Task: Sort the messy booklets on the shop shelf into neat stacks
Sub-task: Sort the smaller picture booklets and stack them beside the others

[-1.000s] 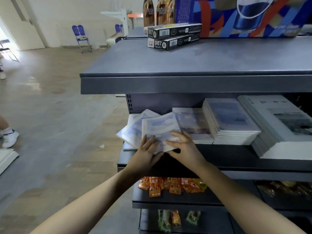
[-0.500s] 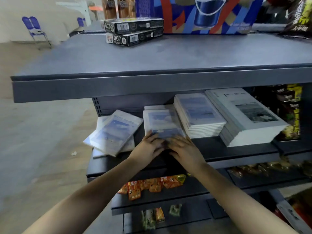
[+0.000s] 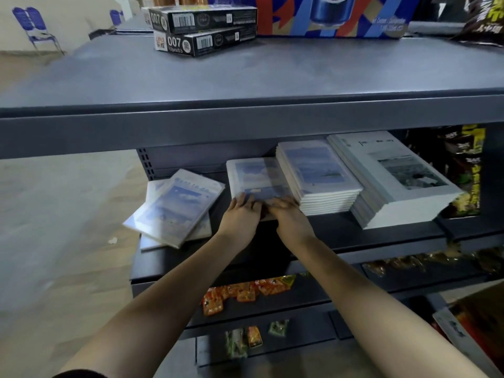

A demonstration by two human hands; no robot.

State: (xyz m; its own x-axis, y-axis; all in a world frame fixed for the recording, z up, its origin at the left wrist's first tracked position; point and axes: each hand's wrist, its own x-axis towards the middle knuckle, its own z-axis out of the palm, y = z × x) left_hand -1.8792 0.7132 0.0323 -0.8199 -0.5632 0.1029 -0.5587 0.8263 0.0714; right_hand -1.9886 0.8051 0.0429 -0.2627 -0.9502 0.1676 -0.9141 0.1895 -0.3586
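Observation:
On the middle shelf [image 3: 381, 237] a low stack of blue-and-white booklets [image 3: 256, 174] lies under both my hands. My left hand [image 3: 241, 215] and my right hand [image 3: 290, 218] rest side by side on the near edge of its top booklet, fingers laid flat on the cover. To the left, a few booklets [image 3: 177, 205] lie askew, overlapping at an angle. To the right stands a taller neat stack of the same booklets [image 3: 319, 171], and beyond it a stack of larger booklets [image 3: 395, 174].
The top shelf [image 3: 245, 77] overhangs the booklets and carries two black boxes [image 3: 204, 31] and a colourful carton [image 3: 327, 17]. Orange snack packets [image 3: 245, 293] lie on the shelf below. Dark snack bags [image 3: 463, 170] stand at the right. Blue chairs [image 3: 35, 25] stand far left.
A booklet went from the messy pile on the left onto the low middle stack. Both hands moved right with it and now rest on its near edge.

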